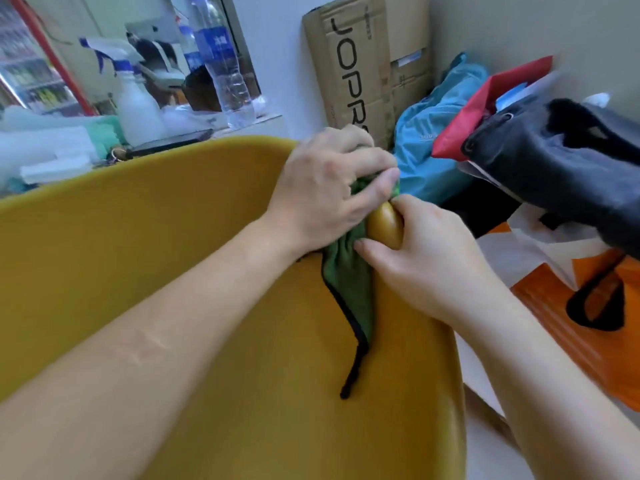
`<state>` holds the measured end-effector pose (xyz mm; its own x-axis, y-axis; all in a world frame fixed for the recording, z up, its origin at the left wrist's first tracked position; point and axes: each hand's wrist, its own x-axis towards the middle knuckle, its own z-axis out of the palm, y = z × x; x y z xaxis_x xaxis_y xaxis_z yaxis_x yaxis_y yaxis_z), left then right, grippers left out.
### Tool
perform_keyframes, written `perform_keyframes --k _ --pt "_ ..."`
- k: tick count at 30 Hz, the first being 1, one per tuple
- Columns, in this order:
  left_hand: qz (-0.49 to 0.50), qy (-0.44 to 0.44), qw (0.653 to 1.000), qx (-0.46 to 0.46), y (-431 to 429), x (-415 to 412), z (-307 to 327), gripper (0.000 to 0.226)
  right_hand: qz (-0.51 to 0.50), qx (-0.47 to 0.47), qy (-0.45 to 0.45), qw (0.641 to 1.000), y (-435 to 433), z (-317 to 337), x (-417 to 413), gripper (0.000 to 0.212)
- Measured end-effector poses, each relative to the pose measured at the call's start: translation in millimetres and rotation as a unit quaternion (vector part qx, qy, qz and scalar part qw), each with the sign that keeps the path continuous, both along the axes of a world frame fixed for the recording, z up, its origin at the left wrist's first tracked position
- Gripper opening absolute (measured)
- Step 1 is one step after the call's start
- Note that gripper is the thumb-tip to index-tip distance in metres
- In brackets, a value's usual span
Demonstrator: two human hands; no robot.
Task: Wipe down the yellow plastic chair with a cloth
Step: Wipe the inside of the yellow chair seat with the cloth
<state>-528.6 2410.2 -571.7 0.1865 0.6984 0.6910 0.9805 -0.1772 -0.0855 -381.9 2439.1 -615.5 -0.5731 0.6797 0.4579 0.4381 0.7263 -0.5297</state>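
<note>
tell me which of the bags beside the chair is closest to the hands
The blue bag, just past the chair rim next to the left hand. The red bag, black bag and orange bag all lie farther right.

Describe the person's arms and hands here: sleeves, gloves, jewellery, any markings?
Both forearms are bare as far as the frame shows, with no sleeves in view. The left hand and right hand wear no gloves, and no rings, watch or wristbands are visible. The nails look short and unpainted where they show. There is one faint short line mark on the left forearm.
</note>
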Motion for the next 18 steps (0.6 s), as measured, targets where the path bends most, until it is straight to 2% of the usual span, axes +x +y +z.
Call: perform_keyframes --k 2,4,6,7,10,13,15,18 --pt "0.008 -0.008 1.000 -0.014 3.5 -20.2 16.6 0.029 -0.002 -0.006 0.019 1.000 0.1 -0.8 -3.0 0.034" --pt "0.111 -0.075 0.991 0.004 3.8 -58.8 32.2 0.032 -0.001 -0.015 0.019 1.000 -3.9 -0.6 4.8 0.035" --pt "0.239 -0.146 0.960 0.028 -6.3 -108.3 40.9 0.036 0.006 -0.013 -0.009 1.000 -7.1 2.7 12.8 0.033" --pt "0.268 -0.166 0.948 0.038 -13.3 -123.6 39.9 0.036 0.001 0.005 -0.036 0.999 -7.7 6.1 14.7 0.032" --pt "0.252 -0.181 0.949 0.058 -12.7 -132.0 29.7 0.031 -0.040 0.103 -0.118 0.987 -3.5 30.8 -1.7 0.039" --pt "0.198 -0.167 0.963 0.074 -11.7 -120.4 24.4 0.031 -0.002 0.091 -0.164 0.982 11.0 64.6 -64.2 0.050" --pt "0.172 -0.130 0.974 0.066 -15.2 -121.8 27.6 0.033 0.022 0.069 -0.160 0.984 17.1 75.2 -106.0 0.043" --pt "0.180 -0.095 0.979 0.021 -17.5 -136.1 33.9 0.038 -0.013 0.136 -0.119 0.983 16.0 71.3 -125.8 0.030"
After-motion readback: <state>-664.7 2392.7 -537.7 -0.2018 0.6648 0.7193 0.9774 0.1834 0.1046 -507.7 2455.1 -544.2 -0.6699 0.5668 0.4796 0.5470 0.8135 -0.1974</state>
